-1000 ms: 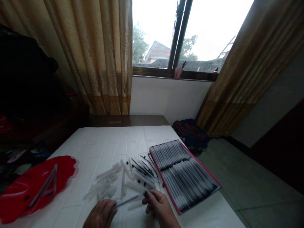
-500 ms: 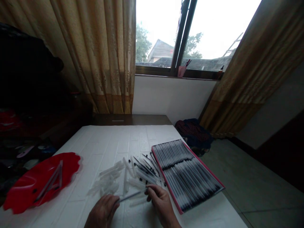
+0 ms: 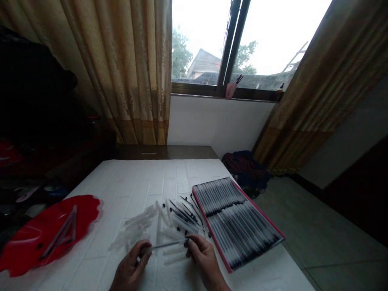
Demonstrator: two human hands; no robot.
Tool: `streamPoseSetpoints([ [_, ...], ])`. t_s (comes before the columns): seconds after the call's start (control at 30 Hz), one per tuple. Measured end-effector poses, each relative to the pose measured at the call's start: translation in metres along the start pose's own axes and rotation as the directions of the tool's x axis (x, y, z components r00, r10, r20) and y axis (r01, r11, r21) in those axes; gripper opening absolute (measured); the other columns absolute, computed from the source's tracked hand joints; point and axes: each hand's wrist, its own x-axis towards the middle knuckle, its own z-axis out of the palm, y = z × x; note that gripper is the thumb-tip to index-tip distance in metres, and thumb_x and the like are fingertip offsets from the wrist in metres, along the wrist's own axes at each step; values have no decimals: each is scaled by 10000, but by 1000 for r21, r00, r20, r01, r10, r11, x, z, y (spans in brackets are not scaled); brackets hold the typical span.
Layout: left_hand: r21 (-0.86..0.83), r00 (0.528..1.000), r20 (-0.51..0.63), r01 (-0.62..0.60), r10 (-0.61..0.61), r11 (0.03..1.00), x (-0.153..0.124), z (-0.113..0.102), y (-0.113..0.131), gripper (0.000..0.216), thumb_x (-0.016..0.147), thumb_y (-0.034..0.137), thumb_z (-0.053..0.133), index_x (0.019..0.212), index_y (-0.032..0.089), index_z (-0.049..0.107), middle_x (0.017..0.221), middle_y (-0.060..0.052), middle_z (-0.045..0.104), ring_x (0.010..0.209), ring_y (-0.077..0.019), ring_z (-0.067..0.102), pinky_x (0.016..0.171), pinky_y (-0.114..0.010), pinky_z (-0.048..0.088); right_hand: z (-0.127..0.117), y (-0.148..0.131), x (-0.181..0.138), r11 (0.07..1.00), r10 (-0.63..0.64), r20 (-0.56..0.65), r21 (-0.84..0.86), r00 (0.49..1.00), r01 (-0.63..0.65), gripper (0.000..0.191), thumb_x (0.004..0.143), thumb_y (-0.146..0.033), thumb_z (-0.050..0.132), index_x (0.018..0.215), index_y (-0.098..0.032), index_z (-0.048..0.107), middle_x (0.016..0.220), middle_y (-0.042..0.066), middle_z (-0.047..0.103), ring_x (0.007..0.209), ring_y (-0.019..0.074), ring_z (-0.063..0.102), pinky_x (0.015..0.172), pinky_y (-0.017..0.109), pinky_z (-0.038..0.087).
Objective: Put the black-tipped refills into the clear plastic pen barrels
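Observation:
My left hand [image 3: 131,264] pinches one end of a slim, greyish pen [image 3: 166,245] just above the white table. My right hand [image 3: 205,258] has its thumb and forefinger closed on the other end, where a small black part shows. The pen lies nearly level between the two hands. Around it on the table are clear plastic tubes [image 3: 141,218], several thin black refills [image 3: 188,212] and small black caps. To the right of my right hand, a red-edged tray [image 3: 218,249] holds two rows of clear, black-tipped pens [image 3: 242,230].
On the left, a red scalloped dish [image 3: 21,242] carries a few clear pens and a black cap. The white brick-patterned table [image 3: 127,173] stands before a wall and window. Dark cloth [image 3: 247,167] is heaped beyond the table's right edge.
My left hand has turned, its fingers now apart from the thumb side and more open to view. The pen is more level and shows a longer stretch. My right hand stays almost still.

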Motion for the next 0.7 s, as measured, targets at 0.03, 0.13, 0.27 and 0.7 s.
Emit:
streamPoseSetpoints([
  [0.03, -4, 1000, -11, 9, -9, 1000, 0, 1, -2, 435, 745, 650, 518, 879, 254, 640, 790, 1, 702, 641, -153, 654, 594, -226, 531, 0, -1, 0, 1000, 3, 8, 4, 1000, -3, 383, 643, -509, 749, 812, -166, 726, 643, 24, 663, 497, 109, 555, 444, 194, 360],
  [0.13, 3, 999, -35, 26, -26, 1000, 0, 5, -11, 436, 747, 650, 513, 865, 254, 652, 805, 1, 706, 649, -156, 656, 598, -228, 535, 0, -2, -2, 1000, -2, 0, 3, 1000, 2, 378, 653, -501, 746, 831, -168, 726, 646, 21, 663, 498, 106, 554, 447, 194, 365],
  [0.27, -7, 999, -16, 42, -42, 999, -1, 7, -19, 462, 734, 634, 550, 996, 265, 639, 883, 2, 713, 766, -160, 674, 672, -224, 540, -1, -1, -2, 1000, -14, -19, -19, 1000, 14, 394, 670, -514, 726, 844, -160, 722, 651, 30, 669, 496, 113, 553, 435, 200, 364],
  [0.7, -12, 1000, 4, -11, 11, 1000, -3, 7, -18, 428, 752, 598, 566, 999, 256, 639, 880, -6, 726, 756, -161, 693, 657, -216, 550, -1, -1, -4, 1000, -4, -1, -10, 1000, 4, 383, 669, -517, 729, 844, -176, 720, 652, 22, 664, 495, 106, 545, 429, 186, 341],
])
